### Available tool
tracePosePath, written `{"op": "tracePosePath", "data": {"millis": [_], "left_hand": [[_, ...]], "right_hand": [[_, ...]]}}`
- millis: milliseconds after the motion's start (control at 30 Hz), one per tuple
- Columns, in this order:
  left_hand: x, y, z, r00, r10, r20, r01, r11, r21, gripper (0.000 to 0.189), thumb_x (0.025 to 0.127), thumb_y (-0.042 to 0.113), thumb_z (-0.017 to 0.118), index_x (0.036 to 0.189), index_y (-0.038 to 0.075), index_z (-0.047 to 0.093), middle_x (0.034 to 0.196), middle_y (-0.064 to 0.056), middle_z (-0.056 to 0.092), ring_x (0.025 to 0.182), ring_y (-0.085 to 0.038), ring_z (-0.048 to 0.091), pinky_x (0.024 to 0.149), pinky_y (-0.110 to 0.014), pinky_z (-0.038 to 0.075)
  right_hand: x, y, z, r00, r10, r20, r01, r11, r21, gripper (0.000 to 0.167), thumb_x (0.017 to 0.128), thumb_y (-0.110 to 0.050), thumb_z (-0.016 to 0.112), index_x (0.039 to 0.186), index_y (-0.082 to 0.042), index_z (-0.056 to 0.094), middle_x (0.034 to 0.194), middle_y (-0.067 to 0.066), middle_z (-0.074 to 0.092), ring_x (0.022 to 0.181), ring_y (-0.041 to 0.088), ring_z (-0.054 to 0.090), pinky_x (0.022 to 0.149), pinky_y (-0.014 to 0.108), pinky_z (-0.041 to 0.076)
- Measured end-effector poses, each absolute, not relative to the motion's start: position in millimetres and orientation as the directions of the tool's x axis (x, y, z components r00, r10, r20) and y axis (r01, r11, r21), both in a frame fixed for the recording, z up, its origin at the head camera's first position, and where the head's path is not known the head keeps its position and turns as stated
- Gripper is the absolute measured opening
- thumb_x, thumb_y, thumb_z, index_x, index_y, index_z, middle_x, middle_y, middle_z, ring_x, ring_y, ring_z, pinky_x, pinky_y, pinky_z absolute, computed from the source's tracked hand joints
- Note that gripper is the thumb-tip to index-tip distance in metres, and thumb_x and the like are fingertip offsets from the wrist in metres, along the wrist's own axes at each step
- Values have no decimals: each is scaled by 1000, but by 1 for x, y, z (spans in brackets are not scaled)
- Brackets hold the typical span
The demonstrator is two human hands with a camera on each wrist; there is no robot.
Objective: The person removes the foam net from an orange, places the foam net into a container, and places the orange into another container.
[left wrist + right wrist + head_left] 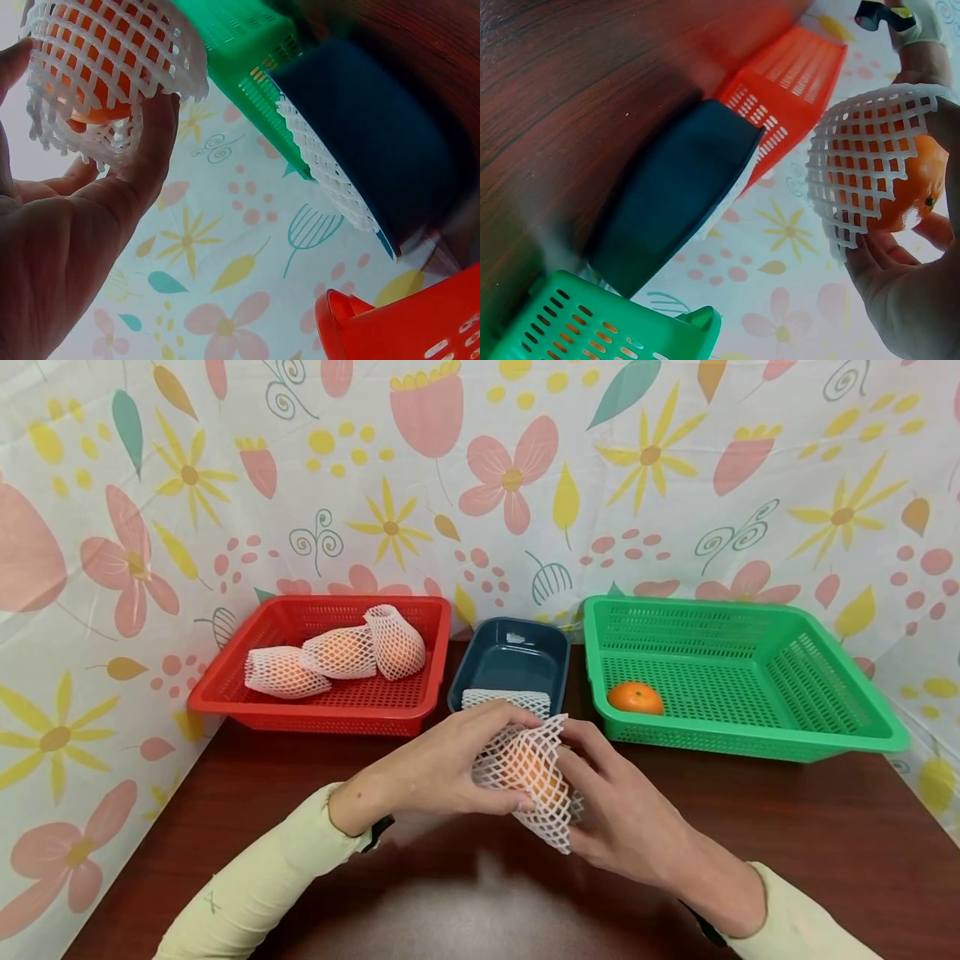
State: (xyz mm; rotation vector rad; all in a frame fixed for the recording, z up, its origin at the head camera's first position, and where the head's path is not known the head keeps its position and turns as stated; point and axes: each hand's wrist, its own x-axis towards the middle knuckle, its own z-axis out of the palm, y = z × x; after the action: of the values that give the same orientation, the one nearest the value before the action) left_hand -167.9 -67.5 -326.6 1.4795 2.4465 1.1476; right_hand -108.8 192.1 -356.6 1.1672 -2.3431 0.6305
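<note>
Between both hands, above the table's middle, is an orange [534, 770] partly inside a white foam fruit net [551, 828]. My left hand [438, 768] grips the netted fruit from the left, thumb and fingers curled round it. From the other side my right hand [637, 814] holds the net and fruit, its fingers partly hidden behind the mesh. In the right wrist view, bare peel of the orange [924, 184] with its stem end shows at the net's open side. The left wrist view shows the net [112, 52] draped over the orange, its lower edge hanging loose.
A red basket [322, 718] at the left holds three netted oranges [341, 652]. Behind the hands, a dark blue tray [517, 652] contains flat white foam nets [506, 698]. One bare orange [636, 697] lies in the green basket [750, 739] at the right. A patterned cloth hangs behind.
</note>
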Motion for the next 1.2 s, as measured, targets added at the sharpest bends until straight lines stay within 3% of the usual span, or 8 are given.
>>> {"op": "tracePosePath", "data": {"millis": [267,500,900,1200], "left_hand": [[-169,-69,-326,-526,790,315,761,272,589,69,87,41,88,144,20,54,138,12,58,123,0,54,106,-25,48],[-169,-71,-324,-523,784,336,777,276,566,68,86,41,89,143,22,57,138,12,61,123,0,55,106,-24,49],[-172,-74,-321,-531,770,353,780,282,559,60,87,47,87,138,26,63,131,17,64,116,2,58,99,-23,52],[-175,-76,-317,-520,748,412,788,235,569,40,88,33,88,124,24,71,115,19,69,103,2,63,91,-23,55]], "right_hand": [[-109,190,-355,-523,-610,595,-822,545,-164,73,74,-30,88,139,-13,61,147,8,51,123,16,56,105,19,43],[-106,193,-355,-555,-590,586,-804,563,-194,81,66,-26,90,140,-12,61,149,10,51,125,22,56,110,18,38],[-108,194,-353,-507,-561,654,-825,536,-180,77,60,-24,88,132,-8,65,140,13,54,118,22,57,99,23,44],[-110,196,-350,-494,-544,678,-817,558,-148,61,61,-20,76,120,-7,67,137,14,56,116,22,57,91,26,49]]}}
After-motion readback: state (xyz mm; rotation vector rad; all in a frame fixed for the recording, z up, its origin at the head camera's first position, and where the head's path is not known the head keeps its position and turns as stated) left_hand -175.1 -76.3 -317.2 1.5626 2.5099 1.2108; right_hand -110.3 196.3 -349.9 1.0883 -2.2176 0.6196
